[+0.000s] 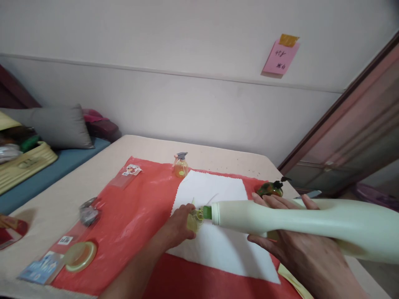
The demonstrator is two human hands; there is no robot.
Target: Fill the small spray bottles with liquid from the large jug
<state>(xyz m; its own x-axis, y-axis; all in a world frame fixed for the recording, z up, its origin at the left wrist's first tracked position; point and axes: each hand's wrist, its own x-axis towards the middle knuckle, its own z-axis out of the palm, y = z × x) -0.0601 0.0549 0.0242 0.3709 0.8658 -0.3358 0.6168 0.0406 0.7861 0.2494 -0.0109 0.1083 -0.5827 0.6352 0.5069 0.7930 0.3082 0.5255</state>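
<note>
The right hand gripped a large pale green bottle lying nearly horizontal across the lower right of the frame, its fingers wrapped around the body. The bottle's green neck pointed left, toward the centre of the frame. There the left hand held a small yellowish container right at the bottle's mouth, fingers closed around it, just above a white cloth.

The cloth lay on a red plastic sheet covering the beige counter. At the cloth's upper edge stood a small spray bottle with yellow liquid, and toward the right a dark pump bottle lay beside the right hand's fingertips. At the lower left of the frame sat a roll of clear tape and a crumpled grey wrapper. A pink sticky note hung on the wall at the upper right.
</note>
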